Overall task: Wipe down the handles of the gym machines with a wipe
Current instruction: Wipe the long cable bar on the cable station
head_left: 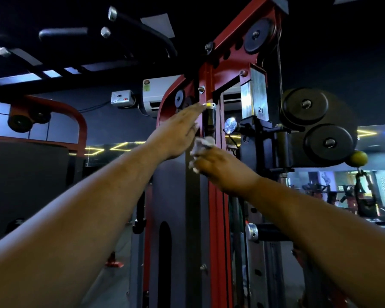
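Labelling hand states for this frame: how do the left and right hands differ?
The left hand is flat with straight fingers and holds nothing; the right hand is curled, gripping the white wipe. The left hand reaches higher, its fingertips by the silver cap of the black handle; the right hand sits lower, with the wipe at the handle's bottom end. Both are raised toward the same handle on the red frame.

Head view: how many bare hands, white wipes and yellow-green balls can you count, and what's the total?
Bare hands: 2, the left hand and the right hand
Crumpled white wipe: 1, held in the right hand
Yellow-green round ball: 1
Total: 4
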The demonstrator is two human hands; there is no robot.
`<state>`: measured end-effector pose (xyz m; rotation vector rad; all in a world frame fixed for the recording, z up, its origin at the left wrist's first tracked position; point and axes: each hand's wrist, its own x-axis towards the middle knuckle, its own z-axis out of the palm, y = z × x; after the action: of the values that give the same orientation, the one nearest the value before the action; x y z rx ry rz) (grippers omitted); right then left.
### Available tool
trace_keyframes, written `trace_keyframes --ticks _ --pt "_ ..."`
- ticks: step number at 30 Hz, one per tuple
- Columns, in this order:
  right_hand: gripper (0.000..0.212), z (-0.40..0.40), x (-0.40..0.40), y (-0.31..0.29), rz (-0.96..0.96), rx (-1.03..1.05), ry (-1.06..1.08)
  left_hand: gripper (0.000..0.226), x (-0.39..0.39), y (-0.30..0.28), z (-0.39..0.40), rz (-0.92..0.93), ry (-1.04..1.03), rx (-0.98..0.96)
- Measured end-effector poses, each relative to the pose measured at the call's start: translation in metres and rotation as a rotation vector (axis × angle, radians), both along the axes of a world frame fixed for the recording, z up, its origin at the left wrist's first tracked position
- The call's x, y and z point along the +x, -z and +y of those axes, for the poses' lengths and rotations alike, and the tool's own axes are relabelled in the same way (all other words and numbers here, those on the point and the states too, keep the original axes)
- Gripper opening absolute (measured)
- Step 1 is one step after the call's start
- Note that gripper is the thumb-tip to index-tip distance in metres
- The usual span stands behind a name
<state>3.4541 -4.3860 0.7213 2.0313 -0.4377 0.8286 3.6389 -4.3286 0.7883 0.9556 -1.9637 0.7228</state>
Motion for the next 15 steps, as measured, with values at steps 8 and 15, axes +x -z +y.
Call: trace_keyframes --ticks 8,15 --pt "0.034 0.003 -0.071 0.018 0.123 -0.251 -0.139 0.067 -0.005 0.005 -0.002 -0.242 -0.23 -0.08" --pt "0.053 0.012 -0.028 0.046 -0.405 0.304 -0.231 0.062 -0.017 0.02 -0.01 -0.245 -0.197 -0.079"
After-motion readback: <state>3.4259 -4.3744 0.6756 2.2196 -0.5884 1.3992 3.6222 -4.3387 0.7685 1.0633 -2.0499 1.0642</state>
